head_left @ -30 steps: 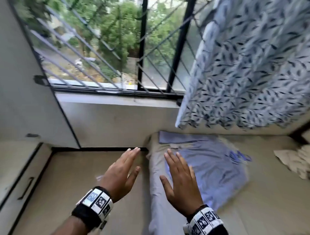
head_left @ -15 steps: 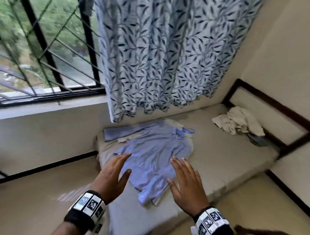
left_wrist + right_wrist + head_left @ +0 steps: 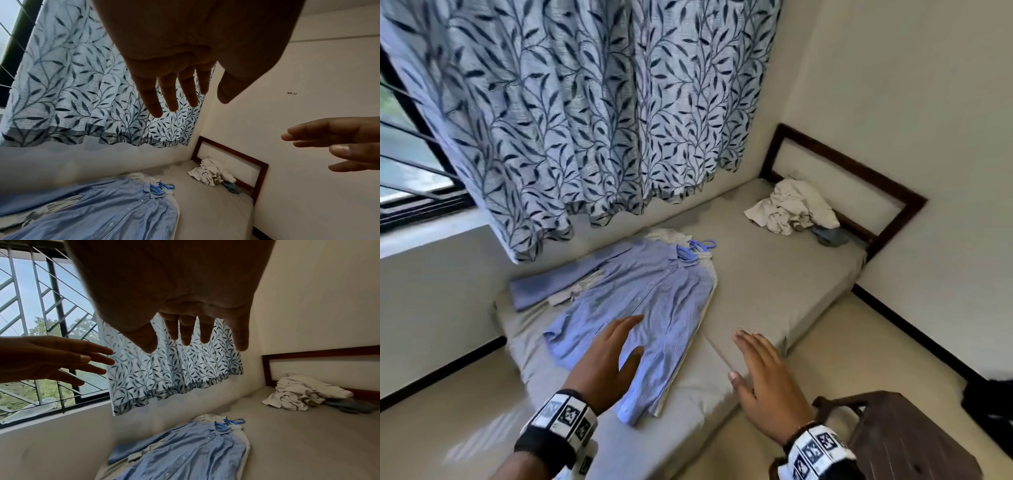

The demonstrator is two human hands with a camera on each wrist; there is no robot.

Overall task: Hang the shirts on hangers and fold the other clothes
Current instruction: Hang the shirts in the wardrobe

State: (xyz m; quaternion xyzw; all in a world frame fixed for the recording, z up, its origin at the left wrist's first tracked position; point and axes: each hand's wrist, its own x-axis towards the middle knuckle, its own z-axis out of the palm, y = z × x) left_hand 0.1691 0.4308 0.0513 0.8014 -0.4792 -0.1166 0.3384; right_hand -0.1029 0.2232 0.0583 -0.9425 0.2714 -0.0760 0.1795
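Head view: the left hand point(image 3: 604, 363) and right hand point(image 3: 767, 380) were held above the mattress point(image 3: 774, 274), fingers straight and slightly spread, nothing gripped. A blue shirt point(image 3: 640, 305) on a blue hanger point(image 3: 697, 247) was laid flat near the mattress's window end. A crumpled white garment point(image 3: 791, 210) was noted by the headboard point(image 3: 859, 178), well apart.

Shirt point(image 3: 640, 301) lies on mattress point(image 3: 774, 284); crumpled clothes point(image 3: 791, 209) behind (by the headboard point(image 3: 859, 178)).

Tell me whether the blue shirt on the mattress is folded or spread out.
Spread out. The blue shirt lies flat and buttoned on the mattress, a blue hanger at its collar.
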